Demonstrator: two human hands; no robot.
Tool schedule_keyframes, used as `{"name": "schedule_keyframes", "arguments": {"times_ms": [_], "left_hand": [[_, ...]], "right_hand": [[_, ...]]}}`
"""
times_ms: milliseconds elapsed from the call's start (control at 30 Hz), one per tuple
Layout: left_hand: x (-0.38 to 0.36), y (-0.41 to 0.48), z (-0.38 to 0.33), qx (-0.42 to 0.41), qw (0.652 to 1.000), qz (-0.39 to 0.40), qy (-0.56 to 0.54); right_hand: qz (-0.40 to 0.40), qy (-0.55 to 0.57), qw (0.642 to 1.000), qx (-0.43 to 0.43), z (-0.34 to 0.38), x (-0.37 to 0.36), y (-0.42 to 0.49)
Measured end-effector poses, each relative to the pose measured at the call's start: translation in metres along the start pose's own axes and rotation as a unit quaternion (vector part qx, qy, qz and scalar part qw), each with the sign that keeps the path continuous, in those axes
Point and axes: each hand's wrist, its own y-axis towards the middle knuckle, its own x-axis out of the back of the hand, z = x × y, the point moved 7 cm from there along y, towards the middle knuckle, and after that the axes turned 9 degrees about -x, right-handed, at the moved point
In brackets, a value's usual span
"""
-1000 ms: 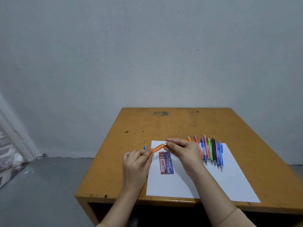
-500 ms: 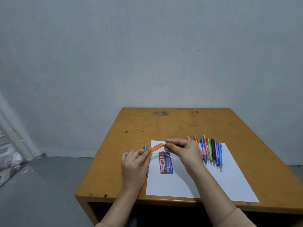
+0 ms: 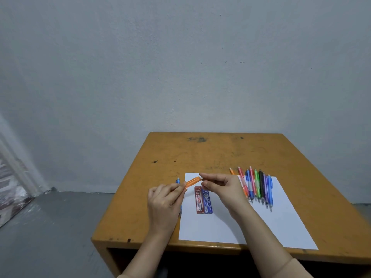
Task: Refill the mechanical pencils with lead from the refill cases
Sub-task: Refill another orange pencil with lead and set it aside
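My left hand [image 3: 164, 199] grips an orange mechanical pencil [image 3: 192, 181] by its lower barrel, its top end slanting up to the right. My right hand [image 3: 222, 187] pinches that top end with thumb and forefinger. Below the pencil, a red lead refill case [image 3: 198, 200] and a blue lead refill case [image 3: 207, 201] lie side by side on a white paper sheet [image 3: 230, 223]. A row of several coloured mechanical pencils [image 3: 258, 185] lies on the sheet to the right of my right hand. A blue pencil [image 3: 178, 181] lies mostly hidden behind my left hand.
The sheet rests on a worn yellow wooden table [image 3: 200, 153] standing against a grey wall. Grey floor lies to the left of the table's left edge.
My right hand's fingers have stayed at the top end of the orange pencil, shifting only slightly. The left hand holds the pencil in the same place.
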Motion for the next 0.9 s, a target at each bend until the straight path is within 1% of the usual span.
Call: {"name": "schedule_keyframes", "arguments": {"times_ms": [133,167,333,533,633,767,833,900], "left_hand": [[0.001,0.001,0.000,0.004,1.000,0.000,-0.002],[0.001,0.001,0.000,0.007,1.000,0.000,-0.002],[-0.001,0.001,0.001,0.006,1.000,-0.001,-0.003],[-0.001,0.000,-0.001,-0.009,1.000,-0.007,0.011],[-0.002,-0.001,-0.001,-0.020,1.000,-0.001,0.021],[-0.005,-0.001,0.000,-0.016,1.000,0.008,0.024],[-0.006,-0.002,0.000,-0.016,1.000,0.011,0.023],[-0.006,-0.001,0.001,-0.015,1.000,0.009,0.020]], "right_hand": [[-0.023,0.031,0.999,0.030,0.010,0.012,0.008],[-0.033,0.024,0.999,0.034,0.011,0.015,0.012],[-0.076,-0.081,0.993,0.034,0.014,0.024,0.038],[-0.082,-0.227,0.970,0.007,0.015,0.022,0.057],[-0.075,-0.239,0.968,0.002,0.015,0.017,0.060],[-0.043,-0.266,0.963,-0.018,0.003,0.011,0.066],[-0.040,-0.294,0.955,-0.020,-0.002,0.010,0.068],[-0.041,-0.290,0.956,-0.029,-0.006,0.010,0.070]]}}
